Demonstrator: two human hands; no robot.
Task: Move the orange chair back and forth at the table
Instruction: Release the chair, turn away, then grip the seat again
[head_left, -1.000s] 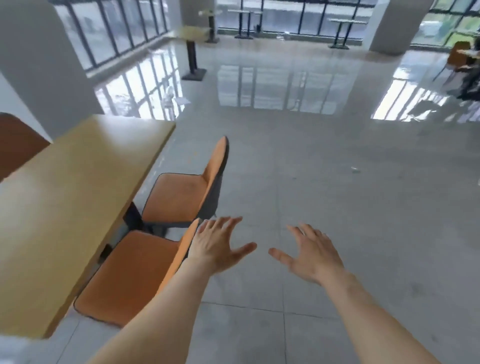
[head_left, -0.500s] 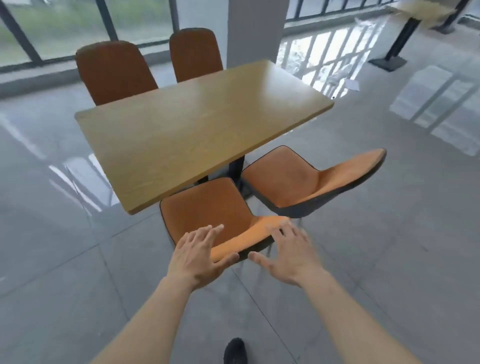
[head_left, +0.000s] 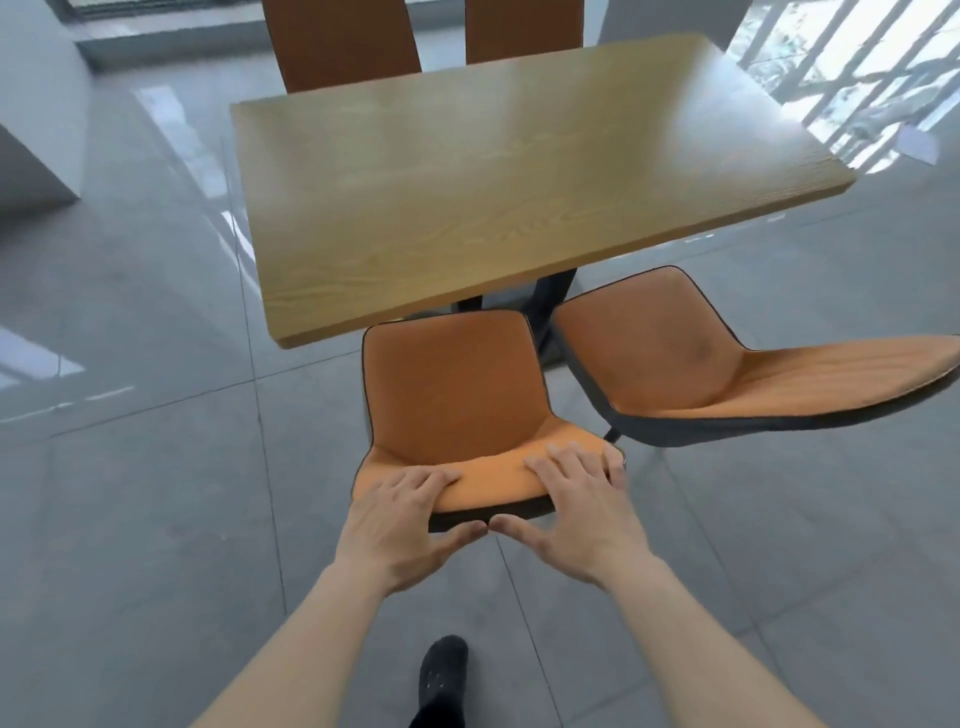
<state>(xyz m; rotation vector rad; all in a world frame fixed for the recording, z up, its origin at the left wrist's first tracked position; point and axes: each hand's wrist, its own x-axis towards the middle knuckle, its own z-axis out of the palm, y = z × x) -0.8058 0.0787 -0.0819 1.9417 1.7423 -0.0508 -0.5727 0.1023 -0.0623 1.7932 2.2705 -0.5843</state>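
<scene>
Hands newly on orange chair (head_left: 457, 395) backrest top, black-edged shell.

A glossy grey tiled floor (head_left: 156, 519) carries everything here. On it stands a rectangular wooden table (head_left: 467, 171) on a dark base, its top bare. Two orange chairs (head_left: 457, 395) (head_left: 675, 358) stand at the table's near edge, side by side, and two more (head_left: 337, 41) (head_left: 519, 26) at its far edge. A black shoe (head_left: 441, 670) rests on the tiles near the bottom edge.
</scene>
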